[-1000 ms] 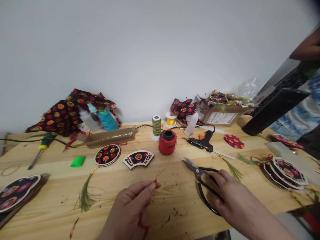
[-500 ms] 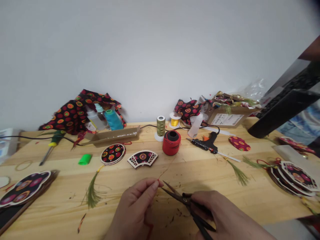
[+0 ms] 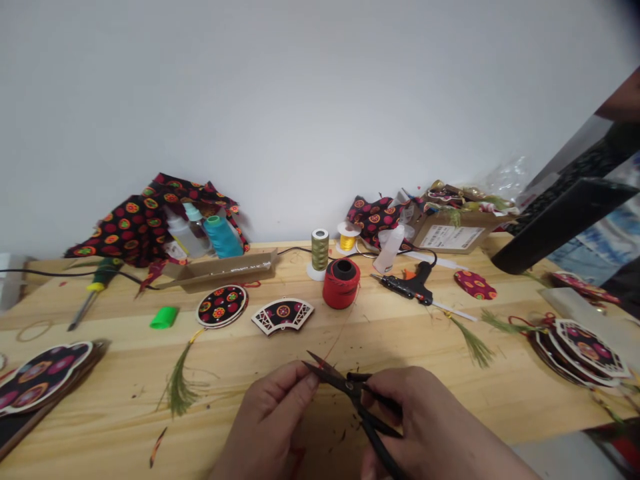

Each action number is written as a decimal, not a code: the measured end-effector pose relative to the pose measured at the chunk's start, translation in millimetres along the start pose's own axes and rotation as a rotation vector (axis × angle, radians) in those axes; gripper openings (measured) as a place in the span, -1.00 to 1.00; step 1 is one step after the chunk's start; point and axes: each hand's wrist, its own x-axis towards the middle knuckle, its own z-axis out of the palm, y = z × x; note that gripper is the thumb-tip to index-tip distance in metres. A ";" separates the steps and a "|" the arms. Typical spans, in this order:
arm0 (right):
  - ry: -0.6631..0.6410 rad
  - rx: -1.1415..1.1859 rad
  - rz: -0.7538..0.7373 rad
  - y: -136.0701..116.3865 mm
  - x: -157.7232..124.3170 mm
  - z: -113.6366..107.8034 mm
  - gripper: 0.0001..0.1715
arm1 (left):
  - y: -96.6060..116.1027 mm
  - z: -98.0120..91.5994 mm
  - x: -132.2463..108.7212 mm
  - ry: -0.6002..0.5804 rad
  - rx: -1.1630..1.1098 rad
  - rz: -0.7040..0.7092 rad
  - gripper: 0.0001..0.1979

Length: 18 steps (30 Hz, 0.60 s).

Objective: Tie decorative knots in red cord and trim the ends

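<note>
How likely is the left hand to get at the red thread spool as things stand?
Probably yes. The left hand is on the near side of the red thread spool, with only a thin red thread running between them. The black-handled scissors in the right hand sit close by but seem not to block it.

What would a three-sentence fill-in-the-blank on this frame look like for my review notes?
The right hand grips a pair of black-handled ____.
The left hand pinches a thread that rises toward the ____ spool.
Left of the round ornament lies a small bright ____ piece.

Missing words: scissors; red; green.
</note>
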 end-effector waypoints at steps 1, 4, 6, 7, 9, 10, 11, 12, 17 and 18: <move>-0.001 0.013 -0.001 0.1 -0.2 0.0 -0.92 | 0.3 -0.3 -0.2 -0.001 -0.007 -0.010 -0.88; -0.027 0.075 -0.024 1.4 -1.0 -0.3 -0.91 | 1.8 -0.8 -1.2 0.003 -0.002 -0.030 -0.88; -0.039 0.102 -0.028 3.0 -1.3 0.2 -0.90 | 3.0 -0.5 -1.7 0.000 0.006 -0.022 -0.86; -0.041 0.105 -0.019 4.0 -1.3 0.7 -0.90 | 3.4 -0.4 -1.8 -0.001 0.018 -0.012 -0.86; -0.041 0.101 0.000 6.7 -0.9 2.3 -0.90 | 3.7 -0.6 -1.5 0.003 0.047 0.009 -0.85; -0.040 0.100 0.003 8.2 -0.6 3.2 -0.89 | 3.5 -1.0 -1.4 0.015 0.064 0.013 -0.84; -0.041 0.104 0.002 9.8 -0.2 4.1 -0.89 | 3.2 -1.4 -1.2 0.025 0.082 0.012 -0.84; -0.039 0.111 -0.006 11.3 0.2 4.9 -0.88 | 2.9 -1.8 -1.1 0.037 0.093 0.010 -0.84; -0.043 0.111 -0.036 15.5 3.0 6.8 -0.89 | 2.1 -0.9 -1.7 0.041 0.058 -0.004 -0.85; -0.040 0.105 -0.032 15.4 3.2 6.8 -0.89 | 1.9 -0.6 -1.5 0.027 0.043 -0.012 -0.85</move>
